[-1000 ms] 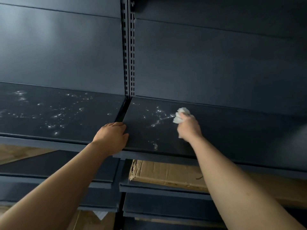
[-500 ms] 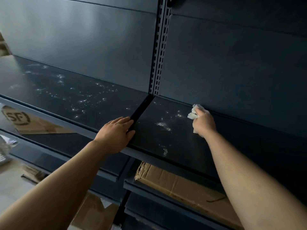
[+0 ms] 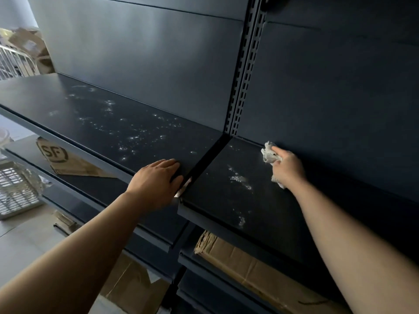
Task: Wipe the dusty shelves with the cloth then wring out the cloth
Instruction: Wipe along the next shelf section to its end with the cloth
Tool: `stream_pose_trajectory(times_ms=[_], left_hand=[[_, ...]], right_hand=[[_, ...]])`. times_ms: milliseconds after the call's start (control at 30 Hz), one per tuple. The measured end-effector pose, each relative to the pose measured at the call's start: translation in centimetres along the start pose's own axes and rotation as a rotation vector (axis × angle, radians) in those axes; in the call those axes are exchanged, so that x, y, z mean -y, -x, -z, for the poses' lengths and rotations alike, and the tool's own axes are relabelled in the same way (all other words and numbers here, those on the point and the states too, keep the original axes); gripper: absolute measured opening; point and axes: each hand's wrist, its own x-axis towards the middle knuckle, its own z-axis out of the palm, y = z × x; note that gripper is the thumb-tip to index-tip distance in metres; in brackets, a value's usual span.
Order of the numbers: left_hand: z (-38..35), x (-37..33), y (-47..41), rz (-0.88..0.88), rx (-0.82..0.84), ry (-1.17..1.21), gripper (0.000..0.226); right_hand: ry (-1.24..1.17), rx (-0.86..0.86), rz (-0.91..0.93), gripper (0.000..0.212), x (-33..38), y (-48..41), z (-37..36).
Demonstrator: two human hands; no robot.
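Two dark metal shelves meet at a slotted upright. The left shelf [image 3: 95,118] carries many white dust specks. On the right shelf [image 3: 217,200] a few dust patches [image 3: 240,180] lie in its left half. My right hand [image 3: 289,169] grips a crumpled white cloth [image 3: 269,154] and presses it on the right shelf near the back panel. My left hand [image 3: 156,180] lies flat, fingers together, on the front right corner of the left shelf, beside the gap between the shelves.
The slotted upright [image 3: 246,71] rises behind the gap. Flattened cardboard [image 3: 247,266] lies on the lower right shelf and a printed box [image 3: 59,159] on the lower left one. A white plastic crate [image 3: 15,193] stands on the floor at left.
My view has swung left and tilted, showing more of the left shelf. My right hand with the cloth has slid towards the back panel. My left hand stays at the shelf corner.
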Motion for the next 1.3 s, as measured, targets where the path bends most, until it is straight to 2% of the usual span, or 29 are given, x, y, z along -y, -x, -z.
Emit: stream_pose_trajectory(times_ms=[67,333,567,733,800,867,933,967,1067,1300], left_hand=[[-0.1,0.5,-0.1,-0.016,0.009,0.018,0.049],[-0.8,0.8,-0.3,-0.012,0.014,0.034,0.048],[-0.9,0.5,-0.1,0.005,0.016,0.031,0.048],[-0.7,0.0,0.2,0.007,0.013,0.008,0.048],[-0.4,-0.1,0.7,0.015,-0.017,-0.010,0.048],[-0.2,-0.2,1.4,0.016,-0.043,-0.024,0.048],[0.1,-0.2,2.2,0.017,-0.054,-0.030,0.046],[0.2,-0.2,2.4,0.021,-0.061,-0.025,0.043],[0.3,-0.2,3.1,0.041,-0.054,0.001,0.037],[0.6,-0.1,3.5,-0.001,0.037,0.054,0.043]], right_hand=[[0.095,0.056,0.035,0.056,0.0,-1.3,-0.9],[0.117,0.247,0.201,0.058,4.7,-3.7,-6.0],[-0.076,0.341,0.315,0.055,6.3,1.9,-6.1],[-0.262,0.505,0.344,0.055,6.3,6.0,-4.6],[-0.339,0.439,0.271,0.058,5.8,6.1,-3.0],[-0.354,0.261,0.121,0.057,4.3,5.0,-1.0],[-0.222,0.092,0.034,0.056,2.0,3.7,0.4],[-0.112,0.064,0.041,0.054,1.0,3.5,0.6],[0.076,0.113,0.142,0.051,0.3,4.7,-0.4],[-0.076,0.299,0.369,0.050,5.4,11.3,-3.3]])
